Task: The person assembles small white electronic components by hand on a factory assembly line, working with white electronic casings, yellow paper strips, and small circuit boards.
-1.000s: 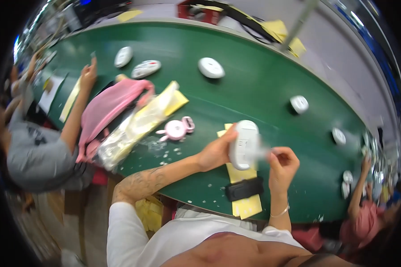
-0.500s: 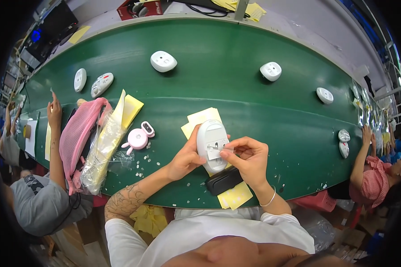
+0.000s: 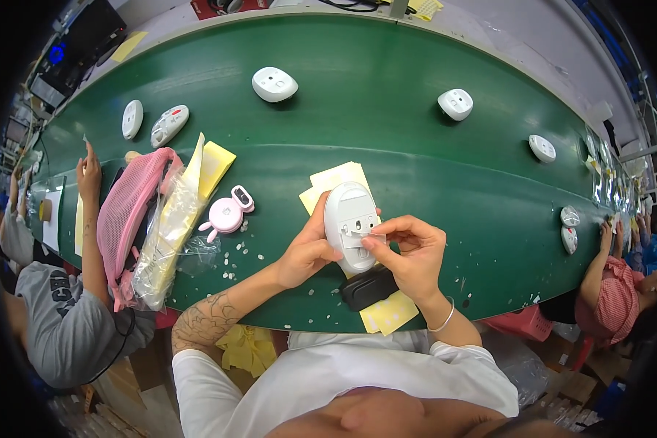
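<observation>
My left hand (image 3: pixel 306 254) is closed around the side of a white computer mouse (image 3: pixel 349 206), whose underside faces up. Between the thumb and forefinger of my right hand (image 3: pixel 415 250) is a small whitish film piece (image 3: pixel 355 237), which lies against the middle of that underside. Whether the film is stuck to the mouse I cannot tell. Beneath the mouse and my hands are yellow sheets (image 3: pixel 390 314) and a black oblong object (image 3: pixel 369 287), partly covered by the mouse.
Several other mice, such as one white mouse (image 3: pixel 274 85), lie along the green table (image 3: pixel 328 131). Left of my hands are a pink round gadget (image 3: pixel 225 215), a plastic-wrapped yellow bundle (image 3: pixel 169 248) and a pink mesh bag (image 3: pixel 133 219). Co-workers sit on both sides; one sleeve (image 3: pixel 73 321) is grey.
The film piece, flatter and larger-looking before, now looks bunched at my right fingertips. More of the mouse's underside shows. The whole view has shifted slightly.
</observation>
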The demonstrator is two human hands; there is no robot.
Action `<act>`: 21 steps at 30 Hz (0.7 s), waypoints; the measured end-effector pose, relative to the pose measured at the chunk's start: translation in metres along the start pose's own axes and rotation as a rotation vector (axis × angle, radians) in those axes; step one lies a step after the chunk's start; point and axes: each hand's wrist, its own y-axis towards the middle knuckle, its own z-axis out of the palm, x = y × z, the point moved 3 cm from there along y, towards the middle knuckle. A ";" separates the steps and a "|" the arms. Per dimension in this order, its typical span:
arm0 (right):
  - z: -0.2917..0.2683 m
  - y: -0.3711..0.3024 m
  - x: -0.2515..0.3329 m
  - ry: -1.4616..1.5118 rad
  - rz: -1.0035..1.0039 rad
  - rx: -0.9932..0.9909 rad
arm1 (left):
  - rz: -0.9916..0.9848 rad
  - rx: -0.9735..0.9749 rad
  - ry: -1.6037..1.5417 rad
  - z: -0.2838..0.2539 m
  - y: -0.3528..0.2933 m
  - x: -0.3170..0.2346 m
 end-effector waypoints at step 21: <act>0.002 0.001 0.001 -0.081 -0.041 0.018 | -0.003 0.003 -0.018 0.000 0.000 -0.002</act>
